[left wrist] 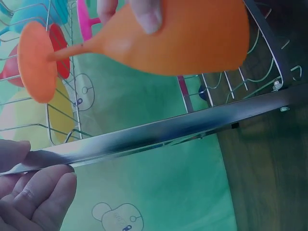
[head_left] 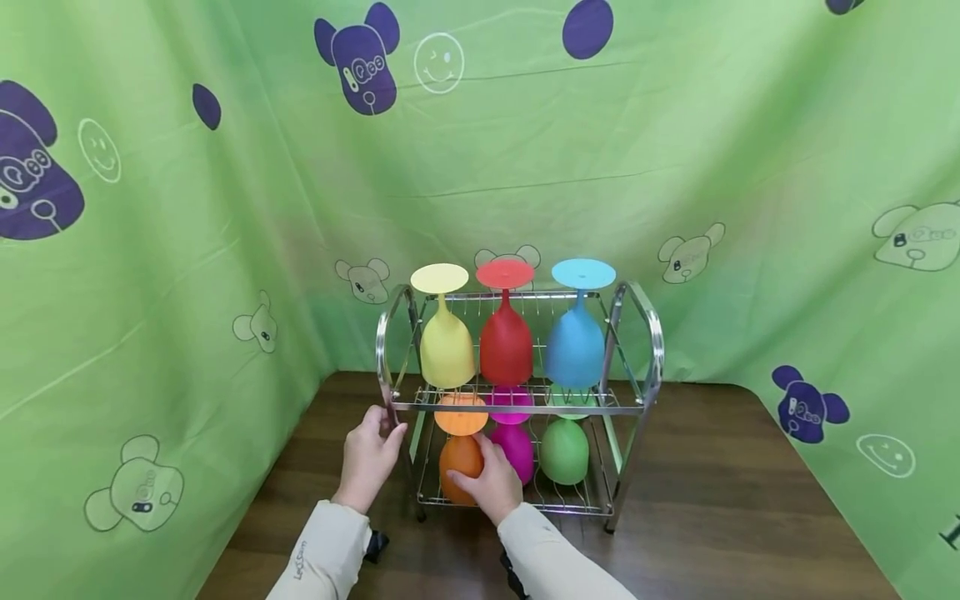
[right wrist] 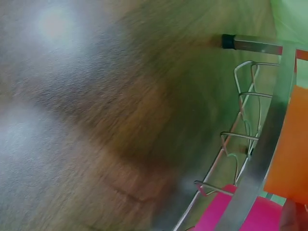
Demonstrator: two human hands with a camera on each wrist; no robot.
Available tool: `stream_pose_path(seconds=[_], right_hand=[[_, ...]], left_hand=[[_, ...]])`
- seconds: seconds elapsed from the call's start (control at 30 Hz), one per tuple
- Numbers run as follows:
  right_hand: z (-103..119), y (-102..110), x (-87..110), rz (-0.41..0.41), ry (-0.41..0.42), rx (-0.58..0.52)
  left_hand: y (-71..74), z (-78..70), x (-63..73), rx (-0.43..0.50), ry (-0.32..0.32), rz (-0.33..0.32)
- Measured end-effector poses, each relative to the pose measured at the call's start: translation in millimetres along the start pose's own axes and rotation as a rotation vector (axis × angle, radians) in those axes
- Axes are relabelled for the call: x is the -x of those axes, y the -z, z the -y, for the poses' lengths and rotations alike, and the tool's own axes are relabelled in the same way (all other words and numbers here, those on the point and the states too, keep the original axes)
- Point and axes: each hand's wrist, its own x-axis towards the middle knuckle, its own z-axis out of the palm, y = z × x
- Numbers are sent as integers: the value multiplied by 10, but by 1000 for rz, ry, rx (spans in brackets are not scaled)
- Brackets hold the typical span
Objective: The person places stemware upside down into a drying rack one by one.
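Note:
A two-tier metal dish rack (head_left: 517, 408) stands on the table. My right hand (head_left: 491, 482) holds the bowl of an orange plastic goblet (head_left: 455, 454), upside down at the left of the lower tier. In the left wrist view, fingertips press on that orange goblet (left wrist: 202, 43). My left hand (head_left: 367, 458) grips the rack's left frame bar (left wrist: 144, 132) between thumb and fingers. Beside the orange goblet, a magenta goblet (head_left: 513, 450) and a green goblet (head_left: 565, 452) stand inverted. The right wrist view has the orange goblet (right wrist: 291, 149) at its edge.
Yellow (head_left: 447, 350), red (head_left: 506, 346) and blue (head_left: 575, 350) goblets stand upside down on the upper tier. The brown wooden table (head_left: 720, 492) extends to both sides of the rack. A green patterned cloth (head_left: 525, 150) hangs behind and at the sides.

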Motion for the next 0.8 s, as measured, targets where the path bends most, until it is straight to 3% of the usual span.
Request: stream_pose_path(seconds=[0.3, 0.57, 0.8], right_hand=[[-31, -95, -4, 87, -81, 3], [-34, -123, -43, 104, -35, 0], [-15, -122, -99, 90, -10, 42]], left_hand=[[-6, -10, 25, -4, 19, 6], [4, 16, 8, -16, -7, -20], [-5, 2, 10, -32, -3, -3]])
